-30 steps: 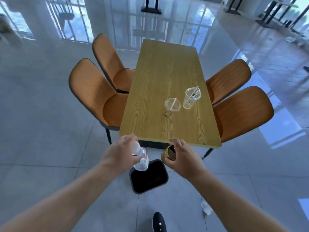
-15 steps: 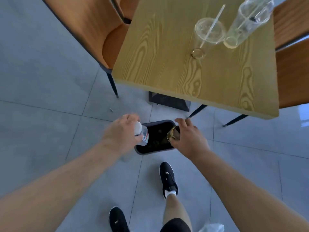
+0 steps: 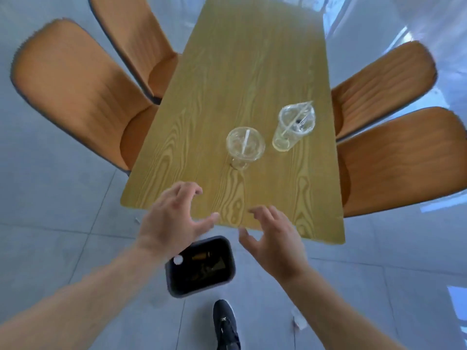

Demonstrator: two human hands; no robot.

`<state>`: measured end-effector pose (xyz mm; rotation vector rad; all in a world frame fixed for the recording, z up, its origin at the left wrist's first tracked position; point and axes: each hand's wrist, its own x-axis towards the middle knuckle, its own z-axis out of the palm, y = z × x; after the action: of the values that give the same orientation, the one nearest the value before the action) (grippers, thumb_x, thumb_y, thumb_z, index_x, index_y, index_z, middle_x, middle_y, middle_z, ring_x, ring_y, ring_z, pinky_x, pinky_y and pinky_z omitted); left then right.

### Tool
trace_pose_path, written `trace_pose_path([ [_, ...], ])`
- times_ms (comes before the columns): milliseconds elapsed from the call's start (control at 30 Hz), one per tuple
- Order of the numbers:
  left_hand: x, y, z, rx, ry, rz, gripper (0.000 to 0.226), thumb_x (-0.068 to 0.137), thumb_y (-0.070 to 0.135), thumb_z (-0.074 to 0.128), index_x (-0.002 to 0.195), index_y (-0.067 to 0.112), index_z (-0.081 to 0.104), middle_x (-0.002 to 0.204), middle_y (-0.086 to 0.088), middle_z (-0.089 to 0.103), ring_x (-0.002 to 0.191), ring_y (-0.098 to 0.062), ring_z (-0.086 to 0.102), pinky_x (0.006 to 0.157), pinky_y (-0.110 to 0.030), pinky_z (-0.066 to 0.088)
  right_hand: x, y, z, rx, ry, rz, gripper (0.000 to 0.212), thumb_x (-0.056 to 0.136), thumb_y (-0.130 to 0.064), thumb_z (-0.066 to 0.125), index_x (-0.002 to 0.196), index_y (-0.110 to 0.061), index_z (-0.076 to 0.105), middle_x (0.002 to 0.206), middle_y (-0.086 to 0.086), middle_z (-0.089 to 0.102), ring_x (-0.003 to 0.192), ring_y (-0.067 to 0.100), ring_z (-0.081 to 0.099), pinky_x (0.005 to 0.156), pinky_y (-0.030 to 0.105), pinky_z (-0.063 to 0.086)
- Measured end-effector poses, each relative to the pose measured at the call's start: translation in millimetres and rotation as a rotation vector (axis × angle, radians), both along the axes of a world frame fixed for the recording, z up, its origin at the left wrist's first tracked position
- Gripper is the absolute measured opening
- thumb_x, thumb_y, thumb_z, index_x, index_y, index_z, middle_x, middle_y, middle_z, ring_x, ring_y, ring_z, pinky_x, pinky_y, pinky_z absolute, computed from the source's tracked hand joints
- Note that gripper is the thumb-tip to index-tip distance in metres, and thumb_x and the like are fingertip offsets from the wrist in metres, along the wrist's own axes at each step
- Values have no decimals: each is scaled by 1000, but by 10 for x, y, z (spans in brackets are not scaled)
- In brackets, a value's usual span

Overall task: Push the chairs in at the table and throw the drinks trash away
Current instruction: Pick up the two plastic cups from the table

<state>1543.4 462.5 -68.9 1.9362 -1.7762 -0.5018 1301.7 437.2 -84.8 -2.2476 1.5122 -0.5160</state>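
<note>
While my left hand (image 3: pixel 174 218) and right hand (image 3: pixel 274 238) hover spread and empty over the table's (image 3: pixel 252 72) near edge at lower centre, two clear cups (image 3: pixel 244 145) with straws stand mid-frame, a dark bin (image 3: pixel 174 286) sits below, and four orange chairs (image 3: pixel 75 87) flank the sides.

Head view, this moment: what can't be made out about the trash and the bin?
- Bin contents: too dark inside; only a white cap and a brownish shape show.
- Bin's upper left corner: hidden by the left hand.
- Cups: clear plastic, any leftover liquid unreadable.
- White scrap on the floor: too small to identify.
</note>
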Motion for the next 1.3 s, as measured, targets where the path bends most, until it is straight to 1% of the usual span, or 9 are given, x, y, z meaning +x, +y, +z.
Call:
trace_pose_path([
  [133,-252,-937,343,62,17,3,102,69,89,63,144,29,29,146,-3,44,132,-24,45,95,-41,46,-364,-1044,545,-159,-56,-132,66,85,-47,78,136,-14,52,128,8,59,118,29,55,92,36,45],
  [300,-586,-1600,272,243,-9,9,125,58,91,69,154,36,9,162,-4,26,147,-30,28,110,-51,39,-640,-2076,631,-6,-1,-187,115,72,-65,84,158,-20,22,155,12,36,142,35,36,114,44,31],
  [367,-641,-1691,148,290,-50,37,124,63,83,74,155,34,8,164,-4,23,149,-31,26,113,-49,36,-642,-2330,579,86,14,-171,124,67,-70,84,160,-27,14,160,9,30,143,35,35,113,46,33],
  [467,-646,-1732,3,284,-69,84,114,69,71,79,154,30,16,158,-4,32,140,-30,39,107,-45,41,-578,-2543,471,175,21,-151,122,69,-69,84,161,-27,16,160,8,30,140,34,41,110,50,41],
  [567,-599,-1669,-43,251,-56,77,110,70,68,80,153,30,19,152,-3,38,128,-30,52,97,-44,49,-519,-2551,360,174,-26,-170,108,74,-60,86,156,-26,25,155,8,39,129,32,54,91,44,50],
  [700,-480,-1376,-61,265,-51,49,112,70,69,79,156,30,18,151,2,37,124,-27,54,94,-41,50,-449,-2287,309,138,-26,-163,101,70,-59,89,148,-28,33,144,5,45,109,28,60,76,39,49],
  [867,-194,-742,-17,333,-39,15,113,66,72,78,154,32,18,150,6,35,121,-24,56,94,-40,52,-314,-1439,328,168,4,-117,100,71,-59,88,146,-30,30,142,5,46,103,31,63,68,37,48],
  [1067,171,319,37,391,-44,11,113,65,66,81,154,32,21,151,5,32,124,-24,55,97,-41,50,-61,-19,346,209,-23,-73,98,70,-57,89,145,-30,32,138,1,45,106,30,63,74,37,46],
  [1300,506,1399,-131,359,26,36,112,61,64,86,151,33,29,148,6,39,128,-22,53,102,-43,48,282,1066,77,278,-47,-33,97,71,-57,86,146,-31,30,140,-1,43,117,23,56,86,34,45],
])
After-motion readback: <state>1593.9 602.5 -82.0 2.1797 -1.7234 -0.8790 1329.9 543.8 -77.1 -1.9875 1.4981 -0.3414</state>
